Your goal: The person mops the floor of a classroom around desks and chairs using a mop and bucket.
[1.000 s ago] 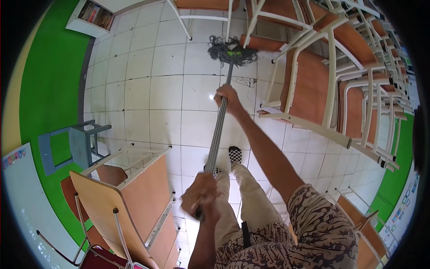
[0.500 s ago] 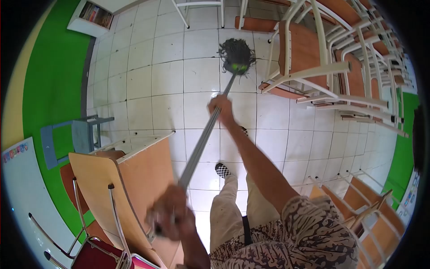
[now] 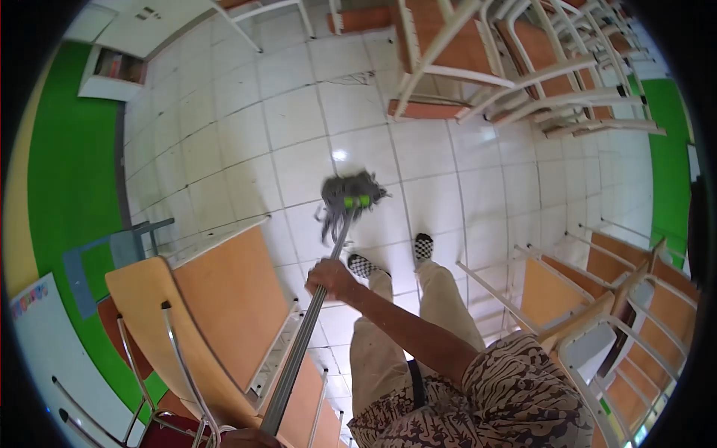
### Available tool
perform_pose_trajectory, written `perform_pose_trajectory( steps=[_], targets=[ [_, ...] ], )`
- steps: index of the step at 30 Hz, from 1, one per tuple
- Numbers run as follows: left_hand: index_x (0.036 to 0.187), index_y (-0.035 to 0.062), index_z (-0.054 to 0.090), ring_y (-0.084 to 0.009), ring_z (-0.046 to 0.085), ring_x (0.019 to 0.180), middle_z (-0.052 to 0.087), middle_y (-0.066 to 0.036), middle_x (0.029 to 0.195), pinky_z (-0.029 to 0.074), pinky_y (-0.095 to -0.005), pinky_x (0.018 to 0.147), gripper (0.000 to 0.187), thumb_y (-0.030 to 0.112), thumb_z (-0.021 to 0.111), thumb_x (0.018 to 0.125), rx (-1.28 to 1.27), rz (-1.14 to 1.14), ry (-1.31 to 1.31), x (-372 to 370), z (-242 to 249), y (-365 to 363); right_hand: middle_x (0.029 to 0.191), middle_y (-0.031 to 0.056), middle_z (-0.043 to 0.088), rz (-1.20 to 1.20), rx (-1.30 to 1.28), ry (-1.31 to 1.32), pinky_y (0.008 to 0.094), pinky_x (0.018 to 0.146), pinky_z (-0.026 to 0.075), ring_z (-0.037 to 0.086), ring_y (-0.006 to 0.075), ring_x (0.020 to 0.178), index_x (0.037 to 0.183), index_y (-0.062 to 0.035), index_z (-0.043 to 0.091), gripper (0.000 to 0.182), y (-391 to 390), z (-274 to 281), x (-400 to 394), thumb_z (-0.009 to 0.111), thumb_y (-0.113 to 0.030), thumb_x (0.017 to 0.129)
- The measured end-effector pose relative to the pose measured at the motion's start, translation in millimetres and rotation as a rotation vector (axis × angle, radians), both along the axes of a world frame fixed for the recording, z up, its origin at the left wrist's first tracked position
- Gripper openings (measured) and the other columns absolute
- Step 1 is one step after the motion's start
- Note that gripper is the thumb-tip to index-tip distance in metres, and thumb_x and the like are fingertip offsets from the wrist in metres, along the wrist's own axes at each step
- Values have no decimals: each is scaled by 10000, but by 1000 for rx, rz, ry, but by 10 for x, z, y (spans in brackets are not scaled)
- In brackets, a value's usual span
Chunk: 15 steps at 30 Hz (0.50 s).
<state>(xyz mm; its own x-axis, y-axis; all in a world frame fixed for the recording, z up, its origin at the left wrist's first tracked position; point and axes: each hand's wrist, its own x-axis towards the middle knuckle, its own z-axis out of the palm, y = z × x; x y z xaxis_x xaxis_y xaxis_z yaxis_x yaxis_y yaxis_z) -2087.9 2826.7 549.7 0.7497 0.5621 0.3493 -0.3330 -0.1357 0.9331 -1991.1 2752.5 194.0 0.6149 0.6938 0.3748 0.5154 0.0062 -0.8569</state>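
A mop with a grey string head [image 3: 351, 193] and green clamp rests on the white tiled floor, in front of the checkered shoes. Its long grey handle [image 3: 302, 336] slants down to the bottom edge. My right hand [image 3: 334, 280] is wrapped round the handle's lower part, a short way from the mop head. At the bottom edge, my left hand [image 3: 250, 439] is closed round the handle's upper part and largely cut off by the frame.
Wooden desks [image 3: 231, 299] stand close on the left, with a red chair [image 3: 175, 433] below. Stacked chairs [image 3: 455, 45] are at the upper right, more chairs [image 3: 556, 291] at the lower right. A grey-blue chair [image 3: 123, 254] and a low shelf [image 3: 112, 75] line the left wall.
The mop head has come back towards the feet and slightly left. Both hands have moved down in view, the left nearly out of frame. The view has shifted, and both shoes now show.
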Motion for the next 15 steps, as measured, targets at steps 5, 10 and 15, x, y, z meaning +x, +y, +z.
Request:
perform_pose_trajectory(
  steps=[5, 10, 15],
  targets=[
    [702, 49, 488, -161, 420, 408, 403, -23, 500, 348, -310, 400, 167, 171, 578, 772, -221, -293, 50, 395, -534, -779, 531, 6, 500, -481, 12, 64, 356, 557, 409, 531, 242, 541, 552, -179, 499, 183, -1460, -378, 540, 673, -127, 576],
    [913, 30, 598, -333, 607, 758, 612, -170, 993, 507, -370, 670, 129, 105, 640, 818, 148, -636, 362, 776, -1864, -1757, 519, 3, 370, -757, 278, 409, 244, 391, 295, 372, 100, 415, 632, -86, 439, 412, -3376, -1150, 1212, 450, -313, 976],
    [868, 15, 625, -314, 635, 883, 646, -123, 946, 501, -350, 798, 64, -31, 619, 823, -87, -757, 324, 1109, -2314, -2033, 688, 95, 483, -864, -90, 292, 411, 672, 422, 519, 272, 672, 703, -86, 466, 207, -4349, -1978, 1604, 651, 1, 672]
  ],
)
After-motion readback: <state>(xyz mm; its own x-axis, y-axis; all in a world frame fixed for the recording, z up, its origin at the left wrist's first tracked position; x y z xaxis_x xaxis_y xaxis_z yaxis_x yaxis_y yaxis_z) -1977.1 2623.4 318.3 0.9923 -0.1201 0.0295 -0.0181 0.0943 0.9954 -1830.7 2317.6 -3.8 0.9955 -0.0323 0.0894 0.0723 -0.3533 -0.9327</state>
